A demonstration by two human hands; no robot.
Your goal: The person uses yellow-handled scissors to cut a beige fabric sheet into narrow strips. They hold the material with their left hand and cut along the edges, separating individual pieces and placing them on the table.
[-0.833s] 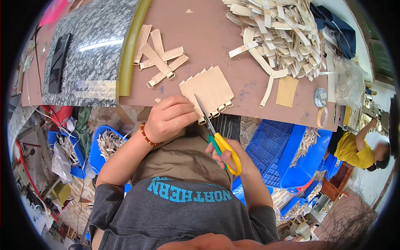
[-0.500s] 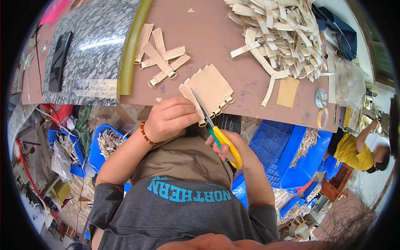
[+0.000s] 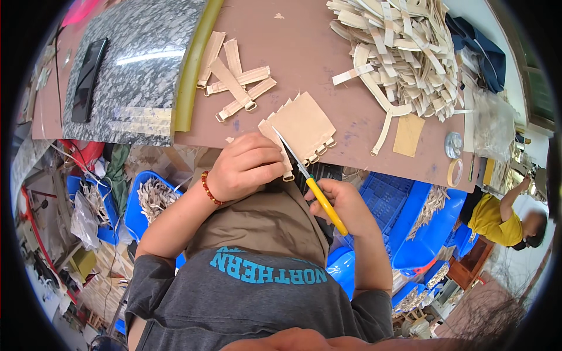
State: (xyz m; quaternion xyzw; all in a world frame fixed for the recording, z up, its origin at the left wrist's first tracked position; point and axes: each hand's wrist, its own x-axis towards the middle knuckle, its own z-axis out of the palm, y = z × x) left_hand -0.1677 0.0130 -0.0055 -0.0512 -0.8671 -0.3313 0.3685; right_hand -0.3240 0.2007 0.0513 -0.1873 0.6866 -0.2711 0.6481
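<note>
Scissors [image 3: 328, 208] with yellow handles are gripped in my right hand [image 3: 345, 206] at the table's near edge. Their slim blades [image 3: 289, 147] point up and to the left, over a beige strap [image 3: 287, 167] with a metal ring at its near end. My left hand [image 3: 246, 167], its wrist in a red bead bracelet, has curled fingers pinching at that strap's side; the fingertips are partly hidden. Just beyond the blades lies a flat stack of beige strap pieces [image 3: 305, 119], with several metal rings along its near right edge.
Several loose ringed straps [image 3: 237, 88] lie crossed at the left. A big heap of beige straps [image 3: 404, 58] fills the far right. A phone [image 3: 89, 79] rests on a grey patterned slab [image 3: 137, 76]. Tape rolls [image 3: 453, 145] sit near the right edge. Blue bins [image 3: 418, 234] stand below; a person in yellow [image 3: 494, 219] is at the right.
The scissors have turned in my right hand, so the yellow handle shows edge-on and the green part is mostly hidden. My left hand stays by the strap. The whole view has shifted slightly.
</note>
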